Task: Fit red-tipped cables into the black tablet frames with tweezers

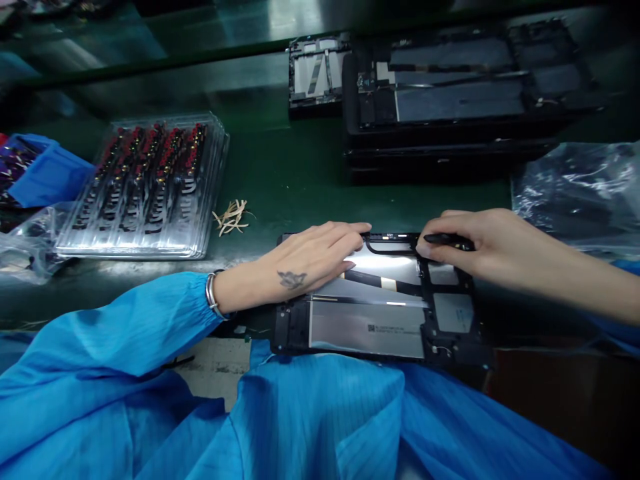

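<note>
Open black tablet chassis (pixel 380 313) with silver battery panels lies at the near edge of the dark green table (pixel 280 167). Left hand (pixel 305 263) rests flat on its left half, fingers extended, gripping nothing. Right hand (pixel 480 243) pinches a thin black strip (pixel 447 239) at the top edge. Clear plastic component trays (pixel 150 187) sit left; stacked black chassis (pixel 450 100) behind.

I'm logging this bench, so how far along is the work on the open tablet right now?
Mid-job. Looking done: the open tablet already has its silver battery panels seated. In hand: the left hand presses flat on its left part while the right hand holds a thin black tool at the top edge. Left: the back is uncovered, a stack of open tablets waits behind, and the tray of small parts looks full.
</note>
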A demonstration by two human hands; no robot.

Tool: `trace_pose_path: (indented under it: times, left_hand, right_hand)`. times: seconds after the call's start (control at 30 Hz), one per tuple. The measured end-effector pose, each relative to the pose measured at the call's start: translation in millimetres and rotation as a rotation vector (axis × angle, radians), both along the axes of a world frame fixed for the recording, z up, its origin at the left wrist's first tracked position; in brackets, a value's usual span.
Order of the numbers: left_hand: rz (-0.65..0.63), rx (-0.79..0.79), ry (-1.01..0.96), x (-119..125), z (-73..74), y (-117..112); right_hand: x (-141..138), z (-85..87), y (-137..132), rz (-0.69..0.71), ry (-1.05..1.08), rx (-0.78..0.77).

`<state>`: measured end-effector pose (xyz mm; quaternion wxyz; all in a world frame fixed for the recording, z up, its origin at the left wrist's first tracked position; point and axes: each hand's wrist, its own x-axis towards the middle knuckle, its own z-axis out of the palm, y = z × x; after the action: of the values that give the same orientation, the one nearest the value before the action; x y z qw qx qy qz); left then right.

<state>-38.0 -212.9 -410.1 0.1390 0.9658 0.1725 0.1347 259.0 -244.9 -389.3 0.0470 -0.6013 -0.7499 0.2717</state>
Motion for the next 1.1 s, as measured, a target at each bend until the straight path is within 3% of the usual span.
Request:
trace_pose_path:
  times: [0.4,0.8,1.1]
  left_hand:
    - [-0.041,0.128,0.064,5.7,-0.1,2.5]
    - [-0.101,0.449,0.125,7.5,-2.4,6.3]
    - [-0.098,0.498,0.155,4.6,-0.2,5.6]
  right_hand:
    - [-4.1,4.3,0.7,0.000,-0.016,-0.003]
    - [-7.7,6.8,3.8,0.016,-0.028,0.005]
    - [-3.5,1.2,5.3,0.066,0.005,0.038]
